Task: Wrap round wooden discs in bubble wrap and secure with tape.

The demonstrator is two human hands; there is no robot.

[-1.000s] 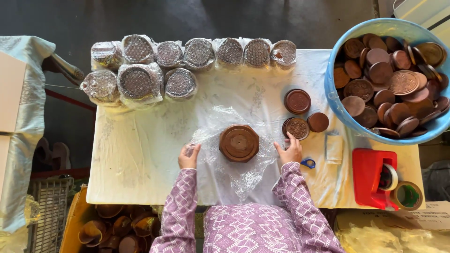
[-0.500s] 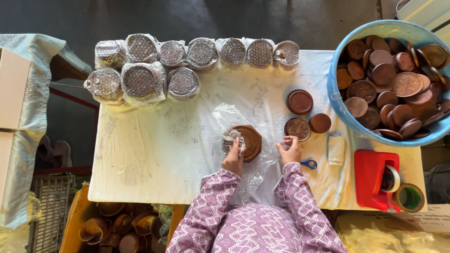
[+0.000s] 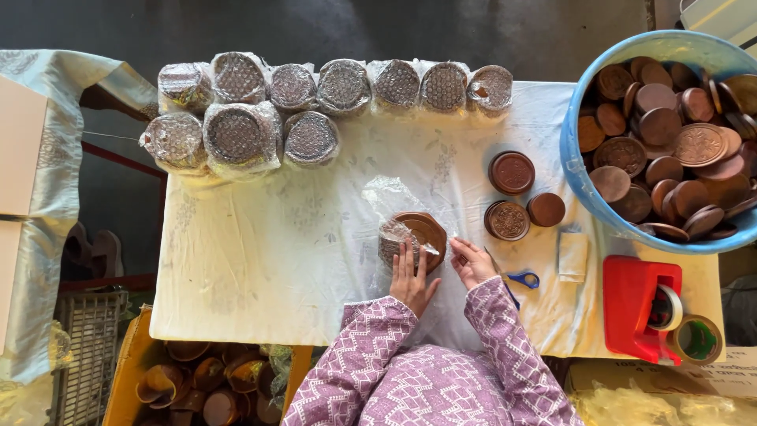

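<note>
This is a small packing workshop for clay ware: a cloth-covered counter carries rows of bubble-wrapped bundles, a blue tub brims with brown clay lids, a red tape dispenser stands ready, and a box of clay cups sits below on the floor.
</note>
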